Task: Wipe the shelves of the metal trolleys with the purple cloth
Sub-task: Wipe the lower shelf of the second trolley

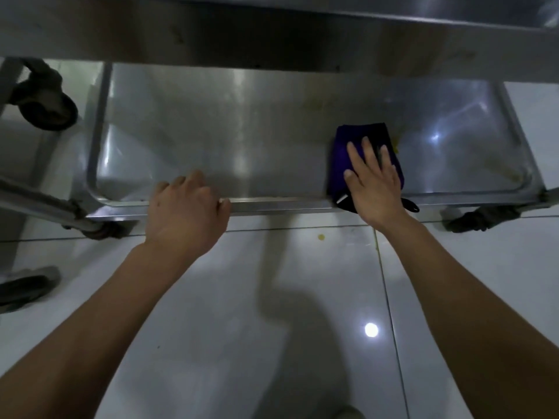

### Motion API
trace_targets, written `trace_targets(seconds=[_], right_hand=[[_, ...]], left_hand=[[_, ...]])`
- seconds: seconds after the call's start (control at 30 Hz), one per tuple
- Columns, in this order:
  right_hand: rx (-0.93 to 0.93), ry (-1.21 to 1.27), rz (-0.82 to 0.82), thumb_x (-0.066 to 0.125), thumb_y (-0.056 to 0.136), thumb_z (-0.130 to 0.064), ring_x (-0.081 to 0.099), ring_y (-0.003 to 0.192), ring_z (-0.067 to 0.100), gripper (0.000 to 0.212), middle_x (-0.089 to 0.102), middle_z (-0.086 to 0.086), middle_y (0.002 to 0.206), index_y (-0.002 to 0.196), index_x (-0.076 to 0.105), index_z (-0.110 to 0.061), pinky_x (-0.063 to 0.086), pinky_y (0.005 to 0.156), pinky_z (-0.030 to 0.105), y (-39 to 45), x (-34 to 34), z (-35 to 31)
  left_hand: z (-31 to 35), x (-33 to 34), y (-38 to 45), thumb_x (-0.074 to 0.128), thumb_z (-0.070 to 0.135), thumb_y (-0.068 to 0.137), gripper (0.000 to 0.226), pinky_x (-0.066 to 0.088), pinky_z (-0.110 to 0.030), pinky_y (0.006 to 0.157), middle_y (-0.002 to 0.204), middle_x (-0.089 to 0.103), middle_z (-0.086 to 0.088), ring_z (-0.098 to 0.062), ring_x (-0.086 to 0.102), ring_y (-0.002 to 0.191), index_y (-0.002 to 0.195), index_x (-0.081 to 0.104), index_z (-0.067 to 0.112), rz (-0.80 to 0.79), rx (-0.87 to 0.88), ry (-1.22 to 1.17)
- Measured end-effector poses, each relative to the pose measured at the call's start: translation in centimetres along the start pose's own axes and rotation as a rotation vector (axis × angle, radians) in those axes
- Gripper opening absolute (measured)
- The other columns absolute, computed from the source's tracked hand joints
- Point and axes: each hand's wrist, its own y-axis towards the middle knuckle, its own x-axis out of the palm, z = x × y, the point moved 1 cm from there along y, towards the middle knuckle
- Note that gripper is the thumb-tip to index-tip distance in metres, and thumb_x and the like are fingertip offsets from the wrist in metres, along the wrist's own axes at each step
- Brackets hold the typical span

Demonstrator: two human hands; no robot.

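Head view, looking down. Nearest was a pale tiled floor, with a bright spot of reflected light and a small yellow speck close to the trolley. Two bare forearms were seen reaching forward over the tiles.

The left hand was curled over the near rim of the trolley's lower shelf, fingers bent round the edge and the thumb laid along the rail. The rim was gripped; nothing else was held.

The right hand was laid flat on the purple cloth, fingers straight and spread, palm pressing down. The cloth was folded and lay on the right half of the lower shelf, against the near rim, with a black loop hanging over the edge. Yellowish marks were noted on the steel just past and to the right of the cloth.

A caster wheel was seen under the right near corner. At far left stood a wheel of another trolley, and a dark sandal lay on the floor.

Farthest, the upper shelf crossed the top of the view, overhanging the lower one.
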Motion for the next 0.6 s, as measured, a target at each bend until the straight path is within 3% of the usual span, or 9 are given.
trace_targets(seconds=[0.1,0.2,0.33,0.6], right_hand=[[0.006,-0.017,0.011,0.019,0.109,-0.042,-0.016,0.154,0.023,0.055,-0.009,-0.007,0.169,0.160,0.000,-0.035,-0.002,0.125,0.046,0.0,0.1,0.0],[0.024,-0.012,-0.004,0.021,0.109,-0.040,-0.018,0.153,0.025,0.056,-0.010,-0.006,0.168,0.160,-0.001,-0.035,-0.003,0.125,0.047,0.3,0.1,-0.3],[0.042,-0.009,-0.013,0.023,0.108,-0.039,-0.021,0.152,0.029,0.058,-0.012,-0.004,0.168,0.160,-0.002,-0.034,-0.005,0.123,0.050,1.4,0.5,-2.0],[-0.163,0.015,0.035,0.025,0.106,-0.036,-0.016,0.153,0.032,0.058,-0.008,-0.001,0.169,0.160,0.005,-0.032,-0.004,0.121,0.055,4.2,3.3,-14.6]], left_hand=[[-2.1,-0.1,0.0,0.051,0.038,0.096,0.032,0.043,-0.043,0.086,0.104,0.064,-0.004,-0.032,0.060,0.098,0.087,0.074,0.016,0.054,0.032,-0.162],[-5.0,-0.1,0.5,0.061,0.033,0.092,0.019,0.044,-0.050,0.087,0.115,0.065,-0.010,-0.039,0.056,0.109,0.093,0.076,0.020,0.153,-0.041,-0.198],[-6.9,1.4,0.3,0.063,0.035,0.090,0.031,0.051,-0.056,0.084,0.117,0.060,-0.016,-0.046,0.054,0.103,0.114,0.075,0.020,0.101,-0.085,-0.189],[-8.4,1.8,0.4,0.060,0.042,0.093,0.032,0.051,-0.045,0.083,0.125,0.060,-0.004,-0.036,0.054,0.112,0.122,0.069,0.030,0.100,-0.037,-0.227]])
